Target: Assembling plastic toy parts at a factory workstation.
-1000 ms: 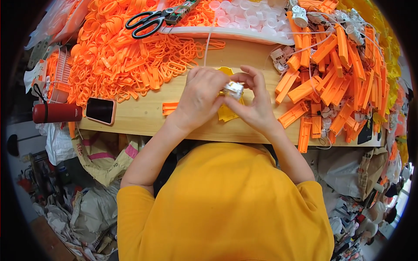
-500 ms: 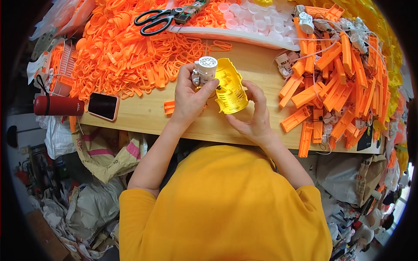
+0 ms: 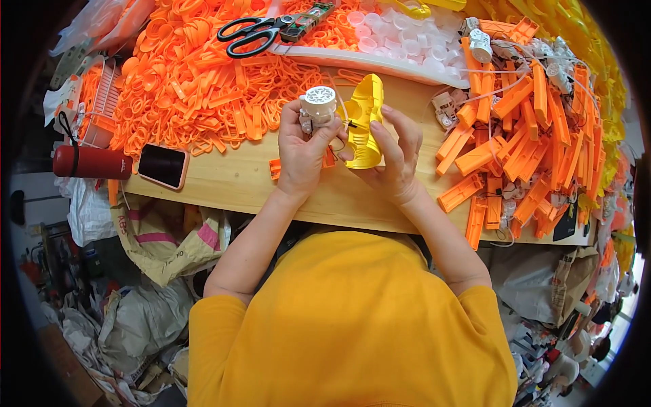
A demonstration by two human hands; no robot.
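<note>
Above the wooden table (image 3: 271, 203), my left hand (image 3: 302, 152) is closed around a white round mechanism (image 3: 318, 102) with a slotted disc on top. My right hand (image 3: 397, 149) grips a curved yellow plastic shell half (image 3: 369, 112) by its right side, hollow face turned toward the mechanism. A pale tube and a dark wire run between the two parts, and my left fingers come close to the shell's left edge. Beneath my left hand, an orange piece (image 3: 274, 169) connected to the mechanism shows in part; how it joins is hidden.
Left and far left lie a heap of small orange plastic parts (image 3: 196, 81), a phone (image 3: 163, 166) and a red flask (image 3: 91, 163). Scissors (image 3: 247, 34) rest by a tray rim (image 3: 380, 63) with clear caps (image 3: 407, 37). At right, orange housings with white mechanisms (image 3: 529, 136) pile up.
The yellow shell has turned edge-on and tilted, so less of its inside shows. The white mechanism stays in my left hand, shifted slightly. A yellow piece shows more at the top edge.
</note>
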